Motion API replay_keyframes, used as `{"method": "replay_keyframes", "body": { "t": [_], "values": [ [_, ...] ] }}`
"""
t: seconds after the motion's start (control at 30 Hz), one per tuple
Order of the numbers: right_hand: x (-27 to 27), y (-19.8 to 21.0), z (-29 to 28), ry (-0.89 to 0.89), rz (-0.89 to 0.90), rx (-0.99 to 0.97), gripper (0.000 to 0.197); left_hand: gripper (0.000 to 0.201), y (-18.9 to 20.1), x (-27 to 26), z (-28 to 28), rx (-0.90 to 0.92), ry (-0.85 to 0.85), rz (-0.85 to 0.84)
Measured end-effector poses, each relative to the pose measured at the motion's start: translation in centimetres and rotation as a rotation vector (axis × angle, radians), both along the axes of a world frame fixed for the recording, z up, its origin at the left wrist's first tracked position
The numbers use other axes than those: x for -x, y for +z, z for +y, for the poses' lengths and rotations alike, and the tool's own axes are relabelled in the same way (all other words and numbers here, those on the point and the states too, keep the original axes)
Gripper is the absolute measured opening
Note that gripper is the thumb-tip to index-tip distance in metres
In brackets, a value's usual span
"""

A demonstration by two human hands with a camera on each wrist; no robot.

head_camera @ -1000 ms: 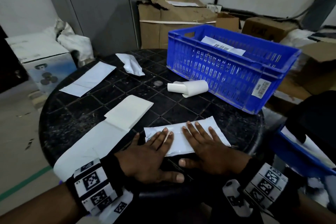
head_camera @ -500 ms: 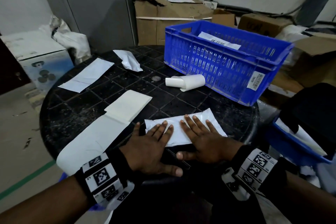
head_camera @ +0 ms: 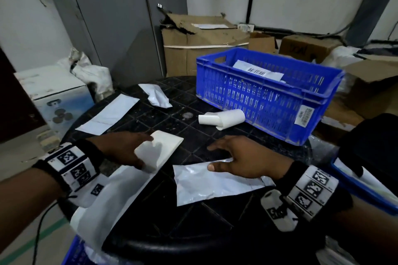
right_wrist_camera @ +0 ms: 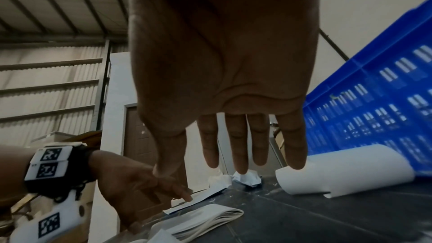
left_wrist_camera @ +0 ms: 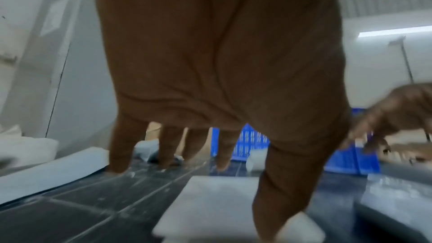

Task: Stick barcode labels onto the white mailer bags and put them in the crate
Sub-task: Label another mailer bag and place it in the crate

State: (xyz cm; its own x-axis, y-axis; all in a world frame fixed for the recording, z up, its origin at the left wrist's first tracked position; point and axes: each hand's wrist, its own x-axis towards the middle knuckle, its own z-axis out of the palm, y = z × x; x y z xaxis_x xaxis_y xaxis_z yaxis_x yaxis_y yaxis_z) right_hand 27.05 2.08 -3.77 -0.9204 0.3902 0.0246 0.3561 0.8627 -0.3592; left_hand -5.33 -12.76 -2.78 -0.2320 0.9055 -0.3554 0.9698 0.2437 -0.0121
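Note:
A white mailer bag (head_camera: 215,180) lies flat near the front of the black round table (head_camera: 215,234). My right hand (head_camera: 243,157) hovers over its far edge with straight fingers (right_wrist_camera: 236,147) and holds nothing. My left hand (head_camera: 133,150) reaches onto the folded stack of white labels (head_camera: 165,148); its thumb (left_wrist_camera: 280,200) touches the stack's near corner (left_wrist_camera: 210,200) and its straight fingers point down at the table beyond. The blue crate (head_camera: 269,101) stands at the back right with a barcoded mailer (head_camera: 258,71) inside.
A curled roll of label backing (head_camera: 221,117) lies in front of the crate. A long white strip (head_camera: 120,191) trails off the table's near left edge. A flat white sheet (head_camera: 107,114) and a crumpled bag (head_camera: 157,97) lie at the back left. Cardboard boxes (head_camera: 204,49) stand behind.
Both hands have lifted off the mailer bag that they pressed flat. The left hand has moved left onto the label stack; the right hand has risen above the bag's far edge.

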Motion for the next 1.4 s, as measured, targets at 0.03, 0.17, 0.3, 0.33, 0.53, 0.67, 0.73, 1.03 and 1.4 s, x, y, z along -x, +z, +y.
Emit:
{"method": "replay_keyframes", "body": {
  "t": [0.03, 0.17, 0.3, 0.33, 0.53, 0.67, 0.73, 1.03, 1.4],
  "values": [
    [0.8, 0.5, 0.1, 0.005, -0.002, 0.006, 0.059, 0.096, -0.3, 0.4, 0.2, 0.017, -0.006, -0.004],
    [4.2, 2.1, 0.8, 0.012, -0.01, 0.062, 0.051, 0.083, -1.0, 0.6, 0.9, -0.035, -0.105, 0.093],
    [8.2, 2.5, 1.8, 0.044, -0.062, 0.015, 0.045, 0.053, -0.6, 0.5, 1.7, -0.087, -0.246, 0.229],
    [9.2, 2.3, 2.0, 0.064, -0.083, 0.009, 0.045, 0.056, -0.6, 0.5, 1.7, -0.077, -0.265, 0.236],
    [14.4, 0.3, 2.9, 0.108, -0.242, -0.071, 0.073, 0.067, -1.8, 1.0, 2.3, 0.095, -0.344, 0.406],
    [16.4, -1.2, 3.2, 0.131, -0.257, -0.068, 0.084, 0.034, -0.8, 1.1, 3.4, 0.005, -0.348, 0.339],
    [16.9, -1.5, 3.6, 0.139, -0.163, -0.038, 0.07, 0.031, 0.9, 1.9, 3.7, -0.076, -0.293, 0.159],
    [18.8, -2.0, 6.9, -0.092, 0.185, 0.75, 0.023, 0.058, 5.4, 8.4, 7.8, -0.565, -0.054, -0.302],
    [21.5, -5.3, 8.9, -0.489, 0.042, 0.794, 0.041, 0.089, -2.1, 5.4, 1.7, -0.143, 0.246, -0.41]
  ]
}}
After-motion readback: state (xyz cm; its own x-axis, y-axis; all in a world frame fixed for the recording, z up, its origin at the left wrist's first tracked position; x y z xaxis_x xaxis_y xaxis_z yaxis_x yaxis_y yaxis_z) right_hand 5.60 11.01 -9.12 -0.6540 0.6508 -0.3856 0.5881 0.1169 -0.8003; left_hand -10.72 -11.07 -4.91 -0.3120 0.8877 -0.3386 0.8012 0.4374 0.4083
